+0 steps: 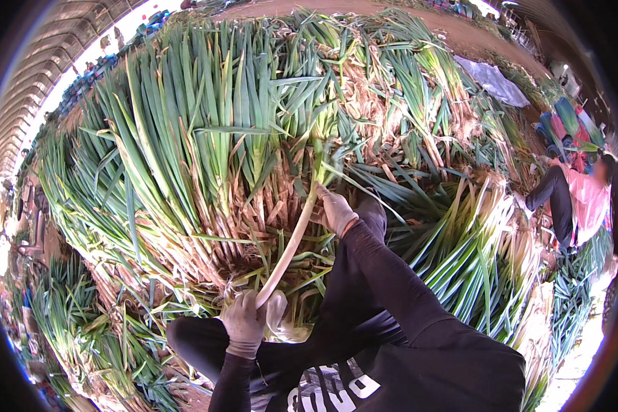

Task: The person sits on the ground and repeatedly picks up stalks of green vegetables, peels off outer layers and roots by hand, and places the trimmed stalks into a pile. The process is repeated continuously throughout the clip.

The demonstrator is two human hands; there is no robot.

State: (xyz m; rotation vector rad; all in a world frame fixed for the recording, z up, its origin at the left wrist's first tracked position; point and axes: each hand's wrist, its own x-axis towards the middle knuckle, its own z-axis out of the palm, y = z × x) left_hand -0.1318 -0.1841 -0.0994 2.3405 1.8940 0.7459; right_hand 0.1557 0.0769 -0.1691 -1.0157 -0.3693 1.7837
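Note:
A long green onion [292, 246] with a bare pale stalk runs diagonally across my lap. Its lower end is in my left hand [244, 319], gloved and closed around it. Farther up, where the stalk turns green, my right hand [335, 208] grips it, also in a light glove. The leafy top [325, 159] beyond the right hand is blurred. Beside my left hand a pale, thin strip [276, 311] hangs down, perhaps peeled skin. Just ahead lies a thick pile of green onions [185, 154] with dry brown outer skins, roots towards me.
Cleaner, pale-stalked green onions [468, 247] lie to my right. Another heap [92, 340] is at lower left. A person in a pink top [589, 201] sits at far right near bundles [566, 123]. A white sheet [492, 80] lies at upper right.

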